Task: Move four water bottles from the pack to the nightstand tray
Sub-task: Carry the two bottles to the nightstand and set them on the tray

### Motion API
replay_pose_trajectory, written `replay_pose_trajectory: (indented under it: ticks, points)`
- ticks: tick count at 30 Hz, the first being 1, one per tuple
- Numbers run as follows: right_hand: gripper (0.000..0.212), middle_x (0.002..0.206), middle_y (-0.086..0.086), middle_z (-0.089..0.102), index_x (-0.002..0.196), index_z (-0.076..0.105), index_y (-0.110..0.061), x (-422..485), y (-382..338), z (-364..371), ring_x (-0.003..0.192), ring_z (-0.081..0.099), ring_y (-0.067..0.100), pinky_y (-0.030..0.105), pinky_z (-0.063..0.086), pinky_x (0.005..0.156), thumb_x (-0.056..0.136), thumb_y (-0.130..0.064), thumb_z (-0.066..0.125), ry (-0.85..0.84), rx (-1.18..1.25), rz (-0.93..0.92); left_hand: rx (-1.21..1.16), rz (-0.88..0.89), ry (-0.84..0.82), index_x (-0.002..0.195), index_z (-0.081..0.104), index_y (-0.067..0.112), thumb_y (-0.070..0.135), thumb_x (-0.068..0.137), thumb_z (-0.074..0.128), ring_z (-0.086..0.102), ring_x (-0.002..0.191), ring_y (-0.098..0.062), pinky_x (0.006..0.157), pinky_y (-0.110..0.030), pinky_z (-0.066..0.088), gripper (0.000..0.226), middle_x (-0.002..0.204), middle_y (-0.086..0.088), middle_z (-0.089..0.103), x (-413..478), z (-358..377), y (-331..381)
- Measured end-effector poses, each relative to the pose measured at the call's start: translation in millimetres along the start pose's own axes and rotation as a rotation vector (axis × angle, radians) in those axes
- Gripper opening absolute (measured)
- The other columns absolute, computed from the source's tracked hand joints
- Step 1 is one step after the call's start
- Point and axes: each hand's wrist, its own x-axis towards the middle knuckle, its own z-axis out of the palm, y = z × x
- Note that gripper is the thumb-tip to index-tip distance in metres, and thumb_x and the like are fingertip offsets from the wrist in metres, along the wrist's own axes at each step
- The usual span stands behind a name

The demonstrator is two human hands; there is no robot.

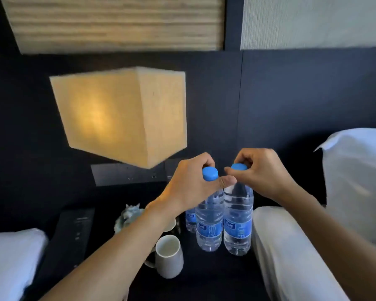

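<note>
At six o'clock below the lamp [122, 115], two water bottles [210, 227] are pinched at their blue caps by the closed left hand [193, 183] and right hand [263, 174], seemingly for upright seating on the dark counter [204, 279], a third bottle [190, 220] being at eleven o'clock behind.

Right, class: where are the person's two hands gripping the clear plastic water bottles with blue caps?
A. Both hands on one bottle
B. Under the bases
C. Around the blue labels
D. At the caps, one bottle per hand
D: the left hand pinches the blue cap of one clear plastic water bottle, and the right hand pinches the cap of the bottle beside it.
</note>
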Motion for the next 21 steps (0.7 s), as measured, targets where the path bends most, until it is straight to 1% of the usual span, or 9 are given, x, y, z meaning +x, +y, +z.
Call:
replay_pose_trajectory:
  ticks: [4, 6, 9, 13, 16, 18, 19, 20, 21]
  points:
    - [0.034, 0.056, 0.001, 0.063, 0.065, 0.065, -0.015, -14, 80, 80, 0.049, 0.044, 0.007, 0.028, 0.042, 0.05, 0.068, -0.042, 0.084, 0.024, -0.034, 0.026, 0.067, -0.047, 0.008, 0.081, 0.054, 0.012, 0.082, 0.058, 0.069, 0.041, 0.055, -0.009, 0.051, -0.029, 0.039, 0.075, 0.066, 0.001, 0.055, -4, 50, -81]
    - [0.033, 0.057, 0.002, 0.063, 0.065, 0.065, -0.015, -15, 106, 110, 0.05, 0.045, 0.008, 0.025, 0.039, 0.048, 0.067, -0.043, 0.083, 0.036, -0.03, 0.038, 0.098, -0.081, 0.025, 0.081, 0.055, 0.013, 0.086, 0.053, 0.067, 0.042, 0.056, -0.01, 0.053, -0.034, 0.04, 0.08, 0.065, 0.005, 0.054, -5, 67, -113]
    - [0.032, 0.055, -0.001, 0.063, 0.066, 0.064, -0.018, -11, 130, 141, 0.048, 0.049, 0.006, 0.022, 0.038, 0.047, 0.069, -0.045, 0.082, 0.044, -0.016, 0.058, 0.069, -0.125, 0.078, 0.078, 0.053, 0.015, 0.086, 0.054, 0.073, 0.042, 0.057, -0.011, 0.054, -0.041, 0.041, 0.077, 0.065, 0.0, 0.056, -3, 84, -150]
    - [0.039, 0.06, -0.002, 0.065, 0.069, 0.065, -0.02, 1, 142, 166, 0.054, 0.058, 0.012, 0.035, 0.05, 0.052, 0.067, -0.055, 0.08, 0.046, -0.026, 0.097, 0.1, -0.163, 0.125, 0.076, 0.052, 0.017, 0.076, 0.058, 0.08, 0.045, 0.061, -0.013, 0.06, -0.055, 0.051, 0.067, 0.076, -0.014, 0.066, 2, 94, -178]
    - [0.045, 0.062, -0.003, 0.066, 0.069, 0.065, -0.022, 7, 146, 177, 0.058, 0.061, 0.014, 0.035, 0.052, 0.054, 0.064, -0.065, 0.078, 0.085, -0.028, 0.113, 0.114, -0.171, 0.161, 0.077, 0.054, 0.016, 0.067, 0.062, 0.084, 0.045, 0.061, -0.011, 0.062, -0.053, 0.052, 0.061, 0.078, -0.012, 0.067, 3, 95, -188]
    - [0.051, 0.065, -0.005, 0.066, 0.073, 0.065, -0.024, 8, 147, 182, 0.061, 0.063, 0.014, 0.035, 0.053, 0.055, 0.062, -0.073, 0.073, 0.101, -0.051, 0.103, 0.113, -0.153, 0.167, 0.077, 0.054, 0.016, 0.065, 0.066, 0.084, 0.046, 0.061, -0.009, 0.061, -0.05, 0.049, 0.058, 0.074, -0.005, 0.065, 4, 94, -192]
    - [0.054, 0.067, -0.005, 0.067, 0.076, 0.065, -0.024, 9, 148, 184, 0.063, 0.063, 0.014, 0.035, 0.054, 0.057, 0.063, -0.075, 0.071, 0.101, -0.067, 0.093, 0.136, -0.141, 0.168, 0.077, 0.054, 0.018, 0.065, 0.067, 0.083, 0.047, 0.061, -0.007, 0.059, -0.045, 0.047, 0.056, 0.073, 0.002, 0.063, 4, 93, -193]
    - [0.055, 0.068, -0.005, 0.067, 0.078, 0.065, -0.023, 9, 148, 184, 0.065, 0.064, 0.014, 0.034, 0.053, 0.058, 0.065, -0.076, 0.069, 0.094, -0.079, 0.084, 0.181, -0.13, 0.176, 0.078, 0.054, 0.021, 0.066, 0.069, 0.082, 0.048, 0.063, -0.004, 0.057, -0.036, 0.043, 0.053, 0.076, 0.009, 0.062, 3, 93, -194]
    - [0.054, 0.069, -0.005, 0.067, 0.08, 0.065, -0.022, 10, 148, 183, 0.067, 0.063, 0.013, 0.033, 0.053, 0.06, 0.07, -0.075, 0.066, 0.08, -0.087, 0.073, 0.241, -0.121, 0.194, 0.08, 0.054, 0.025, 0.066, 0.071, 0.081, 0.051, 0.068, -0.003, 0.059, -0.03, 0.039, 0.05, 0.082, 0.014, 0.062, 1, 93, -195]
